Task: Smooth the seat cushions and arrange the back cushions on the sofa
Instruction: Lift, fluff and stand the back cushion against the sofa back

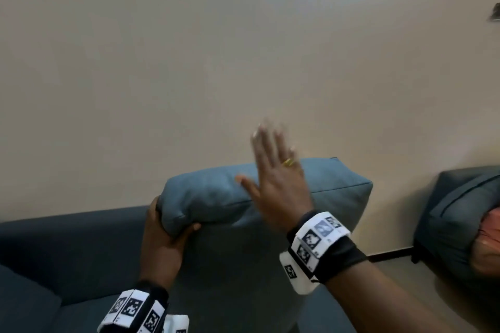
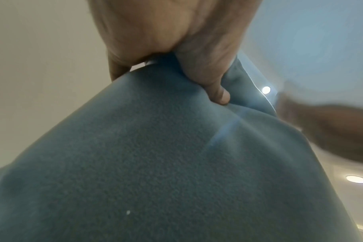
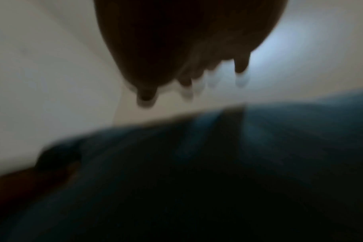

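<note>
Fingers of our left hand curl round the left top corner of the blue-grey back cushion, thumb pressing into the fabric in front and the other fingers wrapped behind. We hold that cushion upright on the sofa, its top edge rising above the dark backrest toward twelve o'clock, against the beige wall. At about two o'clock from the gripped corner, our right hand is raised flat, fingers straight and spread, holding nothing; it is motion-blurred, and we cannot tell whether the palm touches the cushion. A gold ring sits on one finger. Both wrists carry white bands with black markers. At three o'clock, well apart, stands an armchair of similar fabric with an orange cushion on it.
</note>
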The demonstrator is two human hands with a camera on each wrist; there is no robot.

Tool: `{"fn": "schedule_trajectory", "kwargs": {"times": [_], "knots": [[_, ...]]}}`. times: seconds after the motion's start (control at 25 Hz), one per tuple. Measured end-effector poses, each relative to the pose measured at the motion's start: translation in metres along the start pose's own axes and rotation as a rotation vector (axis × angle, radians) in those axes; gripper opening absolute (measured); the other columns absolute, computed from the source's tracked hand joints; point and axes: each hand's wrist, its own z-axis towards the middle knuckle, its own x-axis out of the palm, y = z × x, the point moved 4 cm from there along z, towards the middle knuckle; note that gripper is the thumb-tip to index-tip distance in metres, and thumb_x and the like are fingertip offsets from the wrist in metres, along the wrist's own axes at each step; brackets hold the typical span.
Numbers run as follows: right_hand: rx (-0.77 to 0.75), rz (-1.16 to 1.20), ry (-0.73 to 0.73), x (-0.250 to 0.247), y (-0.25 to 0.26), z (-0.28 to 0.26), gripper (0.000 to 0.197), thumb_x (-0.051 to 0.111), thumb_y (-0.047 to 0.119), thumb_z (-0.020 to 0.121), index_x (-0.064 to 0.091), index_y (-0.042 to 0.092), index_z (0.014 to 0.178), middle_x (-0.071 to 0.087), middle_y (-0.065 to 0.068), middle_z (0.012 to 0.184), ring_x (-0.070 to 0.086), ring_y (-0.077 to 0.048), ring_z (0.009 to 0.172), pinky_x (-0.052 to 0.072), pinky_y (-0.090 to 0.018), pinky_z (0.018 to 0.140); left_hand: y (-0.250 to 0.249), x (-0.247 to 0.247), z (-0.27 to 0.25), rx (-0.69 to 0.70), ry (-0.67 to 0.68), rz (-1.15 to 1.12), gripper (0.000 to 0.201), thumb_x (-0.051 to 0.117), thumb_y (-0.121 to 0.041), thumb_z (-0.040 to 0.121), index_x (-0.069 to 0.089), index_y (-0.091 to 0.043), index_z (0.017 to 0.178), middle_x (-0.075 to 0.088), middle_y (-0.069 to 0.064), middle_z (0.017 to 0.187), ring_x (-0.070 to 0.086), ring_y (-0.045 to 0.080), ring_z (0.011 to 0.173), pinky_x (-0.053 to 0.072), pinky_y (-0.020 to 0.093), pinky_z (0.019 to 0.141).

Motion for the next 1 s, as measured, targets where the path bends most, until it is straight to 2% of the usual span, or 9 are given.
{"fn": "schedule_trajectory", "kwargs": {"times": [0.08,0.16,0.24,0.36,0.52,0.68,0.84,0.92,1.0], "knots": [[0.015,-0.072,0.398,0.027,-0.017,-0.015,0.078,0.014,0.070,0.098,0.006,0.024,0.161,-0.011,0.010,0.162,0.001,-0.015,0.156,-0.006,-0.046,0.122,-0.006,0.004,-0.008,0.025,0.012,0.027,0.066,0.081,-0.037,0.072,0.041,-0.063,0.118,0.059,-0.010,0.117,0.057,0.011,0.109,0.043,0.026,0.085],[0.085,0.142,0.058,-0.009,-0.042,0.000,0.080,0.011,0.073,0.094,0.023,0.026,0.158,0.016,0.006,0.167,0.012,-0.015,0.155,0.006,-0.046,0.124,-0.012,0.009,-0.011,0.042,-0.040,0.046,0.067,0.076,-0.029,0.080,0.039,-0.073,0.112,0.056,-0.009,0.120,0.054,0.011,0.110,0.040,0.027,0.087],[0.090,0.159,-0.139,-0.034,-0.062,0.001,0.073,0.023,0.064,0.099,0.025,0.020,0.158,0.012,0.005,0.166,0.010,-0.019,0.155,0.012,-0.041,0.121,-0.013,0.009,-0.011,0.045,-0.063,0.050,0.063,0.074,-0.029,0.082,0.038,-0.071,0.113,0.053,-0.009,0.123,0.051,0.009,0.111,0.038,0.030,0.091],[-0.043,-0.111,0.322,0.014,-0.079,-0.023,0.107,-0.012,0.088,0.075,0.006,0.026,0.160,-0.014,0.010,0.162,-0.003,-0.017,0.156,0.000,-0.047,0.123,-0.002,0.007,-0.015,0.008,-0.064,0.058,0.056,0.072,-0.032,0.081,0.040,-0.059,0.118,0.053,-0.008,0.127,0.051,0.013,0.115,0.036,0.032,0.096],[0.174,0.231,-0.137,-0.029,-0.113,-0.012,0.071,0.024,0.063,0.099,0.031,0.021,0.156,0.014,0.004,0.167,0.006,-0.016,0.156,0.020,-0.043,0.122,0.010,0.004,-0.013,-0.046,-0.163,0.097,0.060,0.075,-0.033,0.081,0.046,-0.040,0.133,0.056,-0.001,0.129,0.054,0.021,0.117,0.036,0.035,0.096],[0.080,-0.038,0.279,0.010,-0.129,-0.037,0.103,-0.010,0.084,0.080,0.015,0.024,0.159,0.001,0.005,0.169,0.003,-0.018,0.156,0.004,-0.048,0.124,0.018,0.000,-0.014,-0.119,-0.155,0.142,0.065,0.078,-0.033,0.083,0.043,-0.024,0.138,0.057,0.006,0.133,0.055,0.027,0.117,0.039,0.041,0.095],[0.219,0.167,-0.263,-0.047,-0.163,-0.010,0.068,0.027,0.062,0.098,0.044,0.019,0.149,0.025,0.005,0.164,0.016,-0.018,0.154,0.021,-0.036,0.120,0.025,-0.005,-0.012,-0.131,-0.191,0.189,0.055,0.074,-0.022,0.089,0.046,-0.020,0.135,0.058,0.013,0.130,0.057,0.033,0.117,0.042,0.045,0.094],[0.087,-0.012,0.120,-0.014,-0.165,-0.014,0.068,0.027,0.057,0.100,0.028,0.018,0.156,0.007,0.005,0.168,0.005,-0.017,0.156,0.015,-0.043,0.124,0.028,-0.010,-0.013,-0.149,-0.191,0.203,0.057,0.076,-0.027,0.088,0.046,-0.020,0.135,0.059,0.015,0.130,0.057,0.035,0.116,0.043,0.048,0.093],[0.159,-0.015,0.351,-0.004,-0.178,-0.019,0.066,0.027,0.060,0.102,0.030,0.020,0.154,0.022,-0.001,0.166,0.017,-0.019,0.153,0.019,-0.047,0.121,0.026,-0.007,-0.013,-0.151,-0.196,0.204,0.062,0.077,-0.039,0.084,0.046,-0.020,0.133,0.059,0.019,0.126,0.059,0.041,0.112,0.044,0.051,0.090]]}}
